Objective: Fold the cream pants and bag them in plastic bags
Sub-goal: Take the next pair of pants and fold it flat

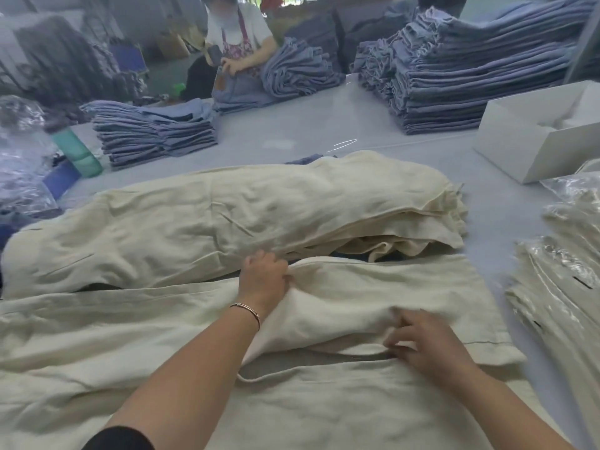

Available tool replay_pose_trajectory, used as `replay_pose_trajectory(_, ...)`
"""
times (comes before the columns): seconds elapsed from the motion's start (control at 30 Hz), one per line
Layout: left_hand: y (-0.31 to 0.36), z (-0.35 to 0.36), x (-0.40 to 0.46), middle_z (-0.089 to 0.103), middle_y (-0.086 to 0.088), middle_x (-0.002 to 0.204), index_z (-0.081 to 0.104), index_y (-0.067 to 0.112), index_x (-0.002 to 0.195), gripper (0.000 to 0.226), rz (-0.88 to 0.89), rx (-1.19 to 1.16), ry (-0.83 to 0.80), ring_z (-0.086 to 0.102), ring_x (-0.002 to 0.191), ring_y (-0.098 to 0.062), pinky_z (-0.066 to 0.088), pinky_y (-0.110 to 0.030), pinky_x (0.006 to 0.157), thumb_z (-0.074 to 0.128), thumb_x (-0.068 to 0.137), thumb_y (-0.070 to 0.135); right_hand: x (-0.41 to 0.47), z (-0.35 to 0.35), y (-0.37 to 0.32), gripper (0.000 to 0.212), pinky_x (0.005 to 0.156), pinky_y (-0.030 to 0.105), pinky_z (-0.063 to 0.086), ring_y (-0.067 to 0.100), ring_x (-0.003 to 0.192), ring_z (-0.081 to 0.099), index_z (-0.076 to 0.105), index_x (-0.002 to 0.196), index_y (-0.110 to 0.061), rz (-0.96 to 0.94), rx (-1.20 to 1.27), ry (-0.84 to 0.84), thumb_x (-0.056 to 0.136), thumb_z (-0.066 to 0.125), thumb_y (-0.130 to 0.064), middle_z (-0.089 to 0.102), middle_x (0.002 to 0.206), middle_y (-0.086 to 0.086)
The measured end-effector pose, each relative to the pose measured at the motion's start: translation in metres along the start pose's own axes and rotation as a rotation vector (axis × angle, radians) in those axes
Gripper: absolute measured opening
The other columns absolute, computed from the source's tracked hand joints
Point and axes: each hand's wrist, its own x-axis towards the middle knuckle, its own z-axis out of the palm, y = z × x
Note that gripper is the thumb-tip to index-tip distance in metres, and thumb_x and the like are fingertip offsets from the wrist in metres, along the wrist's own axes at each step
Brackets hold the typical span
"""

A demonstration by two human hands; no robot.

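A pair of cream pants (pixel 373 287) lies spread across the near part of the tabletop (pixel 324 125), reaching from the left edge of the view to the right. The left hand (pixel 264 276) grips a bunched fold of this cloth near its far edge, fingers curled round the fabric; a thin bracelet (pixel 248 311) sits on that wrist. The right hand (pixel 422 339) rests on the pants closer to the person, fingers spread and loosely bent, the fingertips touching the cloth at the edge of a fold without pinching it.

Just behind the spread pair lies a heap of more cream pants (pixel 227 212), rumpled and stacked. At the right, bagged cream pants (pixel 558 287) lie in shiny plastic, well apart from the hands. A white box (pixel 526 138) stands open farther back on the right. Stacks of folded blue jeans (pixel 454 76) fill the far side, and another person (pixel 240 37) sits there handling one pile. A green bottle (pixel 78 154) lies tilted at the left.
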Motion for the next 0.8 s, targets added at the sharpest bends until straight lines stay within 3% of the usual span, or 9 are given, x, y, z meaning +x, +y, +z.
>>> replay_pose_trajectory(0.07,-0.011,-0.003,-0.001,0.062,-0.006,0.082,0.069,0.017,0.074,0.018,-0.067,0.013,0.192,0.060,0.083,-0.030,0.044,-0.037,0.071,0.081,0.062,0.022,0.000,0.000,0.005,0.030,0.052,0.030,0.040,0.019,0.060,0.059,0.074,0.065,-0.027,-0.038,-0.021,0.152,0.054,0.091,-0.005,0.057,0.062,-0.013)
replay_pose_trajectory(0.23,-0.047,0.001,-0.030,0.055,-0.006,0.123,0.056,0.021,0.126,0.046,-0.380,-0.073,0.075,0.046,0.117,-0.029,0.039,-0.042,0.090,0.069,0.082,0.024,-0.004,-0.009,0.009,0.019,0.061,0.043,0.044,0.025,0.070,0.052,0.063,0.071,-0.015,0.022,0.062,0.291,0.078,0.066,0.002,0.057,0.074,-0.006)
replay_pose_trajectory(0.37,-0.057,0.002,-0.094,0.061,-0.010,0.100,0.065,0.012,0.101,0.021,-0.585,-0.303,0.213,0.053,0.099,-0.034,0.043,-0.044,0.082,0.064,0.080,0.012,-0.010,-0.008,-0.002,0.016,0.066,0.040,0.040,0.023,0.076,0.051,0.055,0.071,-0.019,0.047,0.066,0.221,0.079,0.055,-0.005,0.054,0.079,-0.008)
replay_pose_trajectory(0.43,-0.050,0.002,-0.127,0.061,-0.004,0.085,0.064,0.014,0.085,0.011,-0.484,-0.312,0.296,0.056,0.084,-0.031,0.044,-0.041,0.072,0.054,0.081,0.017,-0.012,-0.004,-0.007,0.025,0.070,0.035,0.036,0.022,0.085,0.053,0.049,0.066,-0.028,0.148,-0.025,0.074,0.078,0.060,-0.009,0.054,0.082,-0.011)
replay_pose_trajectory(0.5,-0.039,0.003,-0.153,0.057,0.002,0.077,0.061,0.018,0.079,0.015,-0.285,-0.288,0.335,0.055,0.075,-0.026,0.039,-0.038,0.068,0.047,0.082,0.023,-0.015,0.000,-0.017,0.019,0.070,0.033,0.034,0.021,0.090,0.055,0.051,0.063,-0.030,0.182,-0.069,0.037,0.075,0.061,-0.019,0.055,0.084,-0.012)
replay_pose_trajectory(0.57,-0.028,0.005,-0.174,0.053,0.005,0.077,0.059,0.020,0.080,0.013,-0.108,-0.280,0.321,0.052,0.076,-0.023,0.035,-0.035,0.070,0.048,0.086,0.024,-0.016,0.007,-0.030,0.013,0.074,0.035,0.041,0.022,0.095,0.058,0.065,0.077,-0.026,0.146,-0.105,0.053,0.069,0.074,-0.024,0.060,0.095,-0.009)
replay_pose_trajectory(0.6,-0.024,0.008,-0.182,0.054,0.005,0.079,0.060,0.021,0.082,0.013,-0.049,-0.261,0.299,0.053,0.077,-0.022,0.036,-0.034,0.072,0.049,0.087,0.025,-0.016,0.013,-0.037,0.028,0.076,0.036,0.045,0.024,0.098,0.061,0.070,0.087,-0.025,0.109,-0.122,0.042,0.061,0.083,-0.025,0.063,0.102,-0.005)
replay_pose_trajectory(0.7,-0.017,0.016,-0.204,0.069,0.001,0.096,0.072,0.018,0.095,0.031,-0.074,-0.175,0.155,0.065,0.088,-0.022,0.042,-0.036,0.085,0.047,0.084,0.034,-0.016,0.033,-0.058,0.058,0.067,0.040,0.054,0.029,0.090,0.069,0.076,0.094,-0.024,-0.070,-0.143,0.066,0.040,0.093,-0.014,0.069,0.105,0.006)
replay_pose_trajectory(0.8,-0.013,0.011,-0.213,0.072,-0.005,0.105,0.075,0.015,0.098,0.044,-0.145,-0.167,0.022,0.070,0.092,-0.021,0.054,-0.030,0.082,0.042,0.082,0.038,-0.011,0.048,-0.079,0.057,0.062,0.040,0.056,0.031,0.086,0.071,0.078,0.085,-0.026,-0.162,-0.204,0.124,0.034,0.094,-0.007,0.071,0.104,0.009)
